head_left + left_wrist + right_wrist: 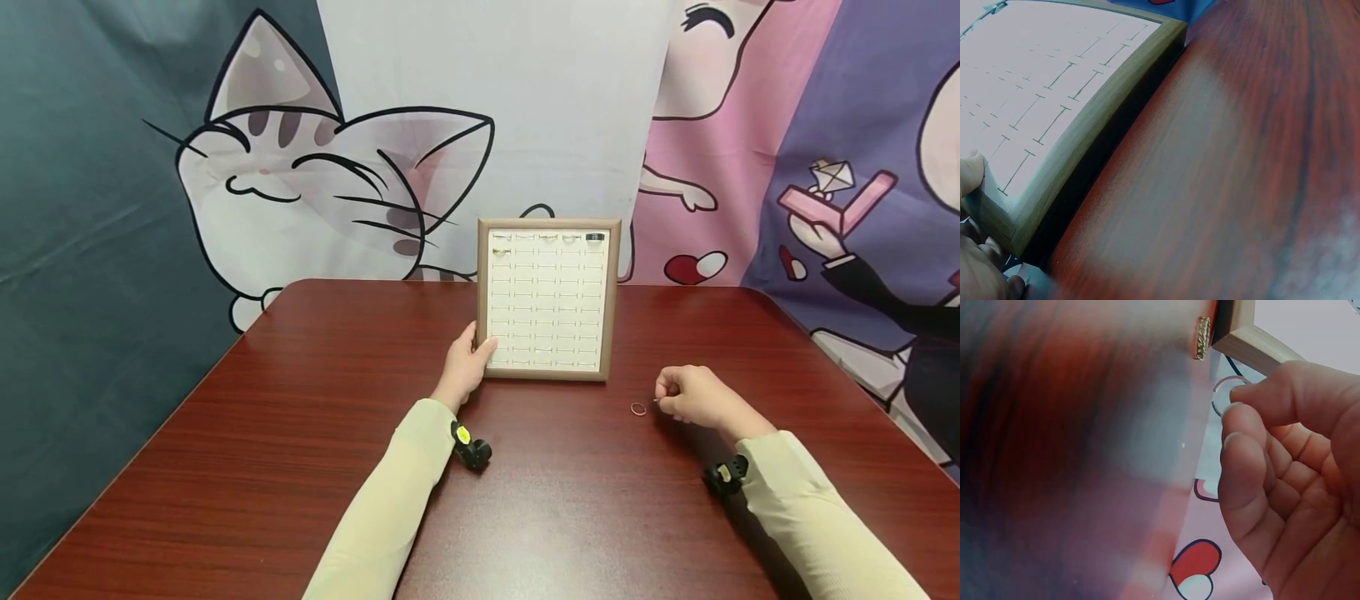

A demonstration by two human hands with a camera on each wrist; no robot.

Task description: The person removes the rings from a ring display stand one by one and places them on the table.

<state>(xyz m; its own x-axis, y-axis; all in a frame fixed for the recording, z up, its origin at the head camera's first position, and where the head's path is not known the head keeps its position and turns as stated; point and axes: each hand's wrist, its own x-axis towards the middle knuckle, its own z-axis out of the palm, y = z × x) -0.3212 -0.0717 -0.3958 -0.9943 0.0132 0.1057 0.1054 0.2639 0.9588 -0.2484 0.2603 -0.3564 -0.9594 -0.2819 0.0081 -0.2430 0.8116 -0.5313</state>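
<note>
Your left hand (463, 367) is gripping the framed slotted board (549, 315) by its lower edge nearest that hand, the thumb lying over the front and the other fingers reaching behind. The board is standing up between your two hands, a little farther from you than either. Your right hand (701, 400) is pinching a thin ring (1217, 385) between thumb and fingertip. Just to the left of that hand, a gold ring (1202, 339) is lying flat on the table (352, 375). Above your left hand, a gold-toned ring (501, 252) is sitting in the board's second row, and a dark band (595, 237) is filling the top-row slot farthest from that hand. Beyond both hands, a printed cloth (420, 58) is hanging.
</note>
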